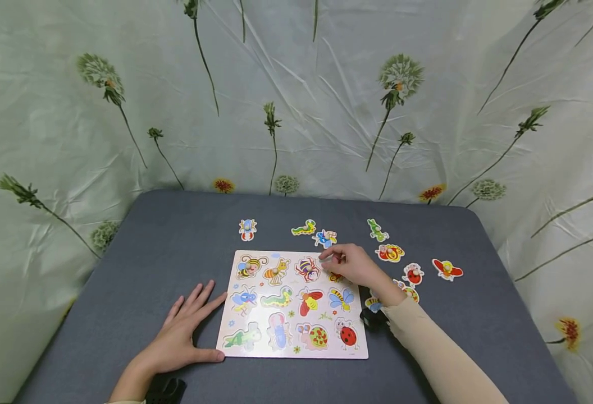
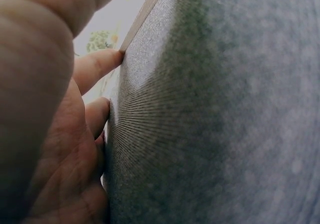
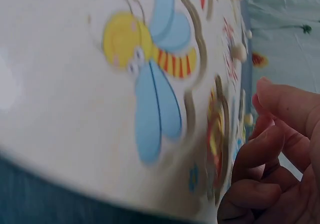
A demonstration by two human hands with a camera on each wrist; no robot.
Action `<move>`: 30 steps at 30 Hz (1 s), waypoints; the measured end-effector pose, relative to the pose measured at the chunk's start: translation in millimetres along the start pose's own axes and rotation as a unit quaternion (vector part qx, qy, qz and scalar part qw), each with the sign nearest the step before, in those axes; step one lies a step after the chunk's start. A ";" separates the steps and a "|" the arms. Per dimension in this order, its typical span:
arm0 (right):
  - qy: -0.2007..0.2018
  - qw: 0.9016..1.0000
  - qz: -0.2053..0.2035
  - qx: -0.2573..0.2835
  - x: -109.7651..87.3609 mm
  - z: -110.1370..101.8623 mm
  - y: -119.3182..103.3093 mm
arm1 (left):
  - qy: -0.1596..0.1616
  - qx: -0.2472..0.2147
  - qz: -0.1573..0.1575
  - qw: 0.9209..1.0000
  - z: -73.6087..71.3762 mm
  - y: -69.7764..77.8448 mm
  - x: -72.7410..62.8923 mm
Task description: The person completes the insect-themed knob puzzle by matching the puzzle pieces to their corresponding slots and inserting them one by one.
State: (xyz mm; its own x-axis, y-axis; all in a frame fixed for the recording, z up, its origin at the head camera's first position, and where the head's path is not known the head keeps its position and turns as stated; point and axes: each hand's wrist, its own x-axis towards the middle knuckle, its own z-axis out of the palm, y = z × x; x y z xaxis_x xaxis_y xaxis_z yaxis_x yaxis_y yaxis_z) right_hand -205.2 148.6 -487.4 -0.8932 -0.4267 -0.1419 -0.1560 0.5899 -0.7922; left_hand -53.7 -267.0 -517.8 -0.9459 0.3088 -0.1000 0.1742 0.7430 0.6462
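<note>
A pink-edged wooden peg puzzle board (image 1: 296, 352) with insect pictures lies on the table. My left hand (image 1: 182, 328) rests flat beside it with spread fingers; thumb and index fingertip touch its left edge. Above the board's top right corner is my right hand (image 1: 352, 264), fingers loosely bent, with nothing visible between them. The spider piece (image 1: 308, 269) sits just left of its fingertips, its knob showing in the right wrist view. Partly under that hand is a red and yellow picture (image 3: 215, 139). The blue-winged bee picture (image 3: 157, 98) lies below it on the board.
Loose pieces lie behind the board: a beetle (image 1: 247, 229), a caterpillar (image 1: 304, 227) and a blue insect (image 1: 325, 238). To the right are a grasshopper (image 1: 378, 230), a snail (image 1: 389, 253), a ladybug (image 1: 413, 274) and a red-winged insect (image 1: 447, 270). The right forearm partly covers others.
</note>
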 end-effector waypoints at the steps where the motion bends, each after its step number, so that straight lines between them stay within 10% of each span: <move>1: 0.002 1.000 0.002 0.002 -0.7 -2.5 2.2 | 0.000 -0.001 0.000 1.000 0.1 0.0 0.0; 30: 0.093 0.994 0.055 -0.003 -25.5 -68.7 34.7 | 0.000 0.012 0.000 1.000 0.3 0.0 1.8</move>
State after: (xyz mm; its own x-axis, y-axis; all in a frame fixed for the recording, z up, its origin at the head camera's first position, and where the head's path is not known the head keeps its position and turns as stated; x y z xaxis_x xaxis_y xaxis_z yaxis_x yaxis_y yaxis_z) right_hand -216.8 227.1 -470.6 -0.9677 -0.2247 -0.1145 -0.0547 0.6301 -0.7746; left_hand -55.3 -266.3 -518.2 -0.9458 0.3085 -0.1011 0.1800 0.7577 0.6273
